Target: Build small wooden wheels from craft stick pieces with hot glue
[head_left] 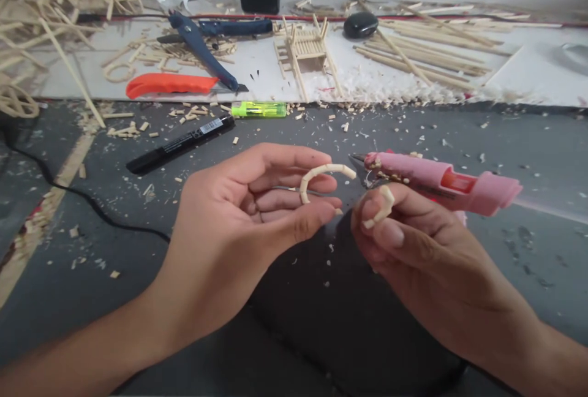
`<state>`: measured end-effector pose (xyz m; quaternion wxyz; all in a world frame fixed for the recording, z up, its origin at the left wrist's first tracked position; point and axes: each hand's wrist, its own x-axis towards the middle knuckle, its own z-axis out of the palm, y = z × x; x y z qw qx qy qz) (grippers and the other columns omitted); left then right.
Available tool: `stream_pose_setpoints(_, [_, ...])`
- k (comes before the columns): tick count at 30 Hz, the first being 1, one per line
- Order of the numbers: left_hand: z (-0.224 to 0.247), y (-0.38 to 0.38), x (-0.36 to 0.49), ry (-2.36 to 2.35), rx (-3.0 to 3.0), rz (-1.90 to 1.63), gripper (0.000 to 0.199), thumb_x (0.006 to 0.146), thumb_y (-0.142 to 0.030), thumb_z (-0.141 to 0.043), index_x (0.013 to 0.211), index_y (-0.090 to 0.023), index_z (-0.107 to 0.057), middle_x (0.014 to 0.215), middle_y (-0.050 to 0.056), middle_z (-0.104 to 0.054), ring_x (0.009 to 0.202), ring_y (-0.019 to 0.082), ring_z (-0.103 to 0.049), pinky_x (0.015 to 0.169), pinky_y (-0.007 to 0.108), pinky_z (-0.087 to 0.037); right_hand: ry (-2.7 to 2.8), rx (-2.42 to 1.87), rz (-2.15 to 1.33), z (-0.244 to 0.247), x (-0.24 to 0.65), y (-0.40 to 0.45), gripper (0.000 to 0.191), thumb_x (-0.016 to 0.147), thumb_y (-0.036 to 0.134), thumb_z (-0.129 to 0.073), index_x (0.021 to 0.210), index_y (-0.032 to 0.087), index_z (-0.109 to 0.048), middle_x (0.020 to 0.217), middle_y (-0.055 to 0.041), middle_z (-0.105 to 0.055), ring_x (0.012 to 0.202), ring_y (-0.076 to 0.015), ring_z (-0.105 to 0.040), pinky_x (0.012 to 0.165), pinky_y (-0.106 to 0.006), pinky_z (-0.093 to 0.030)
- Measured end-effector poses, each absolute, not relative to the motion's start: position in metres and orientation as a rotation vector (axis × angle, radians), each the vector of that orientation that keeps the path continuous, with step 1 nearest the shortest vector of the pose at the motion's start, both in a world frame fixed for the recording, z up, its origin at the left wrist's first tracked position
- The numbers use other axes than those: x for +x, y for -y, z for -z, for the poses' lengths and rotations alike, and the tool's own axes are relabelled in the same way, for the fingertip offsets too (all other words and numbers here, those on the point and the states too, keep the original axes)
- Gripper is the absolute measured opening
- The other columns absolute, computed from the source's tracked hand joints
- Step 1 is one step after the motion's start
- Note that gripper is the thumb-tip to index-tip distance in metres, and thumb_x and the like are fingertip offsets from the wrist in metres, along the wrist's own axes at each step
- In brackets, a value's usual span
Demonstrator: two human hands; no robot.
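Note:
My left hand (257,201) is closed around a curved arc of short wooden stick pieces (316,173), its thumb and fingers on the lower part while the free end points right. Between the thumb and fingertips of my right hand (408,238) is a shorter curved segment of wooden pieces (382,208). The two curved parts are apart, with a small gap between my hands. Just behind my right hand lies a pink hot glue gun (413,170), its metal nozzle pointing left and a clear glue stick coming out of its back.
On the grey table are a black marker (181,144), a yellow-green lighter (258,109) and scattered wood bits. Behind, a white board carries an orange utility knife (172,84), blue-handled cutters (202,48), a miniature stick chair (310,48) and loose sticks (427,57). A black cable (92,204) runs left.

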<state>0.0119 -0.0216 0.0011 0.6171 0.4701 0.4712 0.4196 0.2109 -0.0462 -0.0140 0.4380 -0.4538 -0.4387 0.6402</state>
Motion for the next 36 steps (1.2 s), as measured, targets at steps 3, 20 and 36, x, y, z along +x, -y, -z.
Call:
stream_pose_setpoints(3, [-0.0013, 0.0241, 0.0144, -1.065, 1.054, -0.964, 0.039, 0.077, -0.006, -0.083, 0.101, -0.035, -0.076, 0.098, -0.010, -0.080, 0.090, 0.011, -0.077, 0.077, 0.011, -0.060, 0.977, -1.099, -1.690, 0.0172, 0.2083, 0.0431, 0.007, 0.089, 0.032, -0.074, 0.085, 0.028, -0.069, 0.072, 0.0030, -0.061, 0.063, -0.0105, -0.059, 0.055, -0.018, -0.053])
stream_pose_setpoints(20, [0.0003, 0.0260, 0.0174, -1.038, 1.043, -0.968, 0.047, 0.074, 0.004, -0.078, 0.101, -0.033, -0.075, 0.097, -0.013, -0.080, 0.087, 0.009, -0.078, 0.079, 0.009, -0.060, 0.777, -1.011, -1.932, 0.0209, 0.2049, 0.0408, 0.007, 0.085, 0.030, -0.080, 0.087, 0.024, -0.077, 0.079, 0.0026, -0.071, 0.072, -0.0058, -0.065, 0.065, -0.011, -0.053])
stream_pose_setpoints(36, [0.0065, 0.0250, 0.0182, -1.023, 1.110, -1.047, 0.031, 0.079, -0.010, -0.082, 0.101, -0.030, -0.075, 0.092, -0.010, -0.079, 0.078, 0.008, -0.077, 0.071, 0.006, -0.061, 0.691, -1.043, -1.968, 0.0175, 0.2026, 0.0395, 0.009, 0.083, 0.033, -0.082, 0.085, 0.027, -0.076, 0.079, 0.0052, -0.071, 0.074, -0.0046, -0.064, 0.066, -0.011, -0.050])
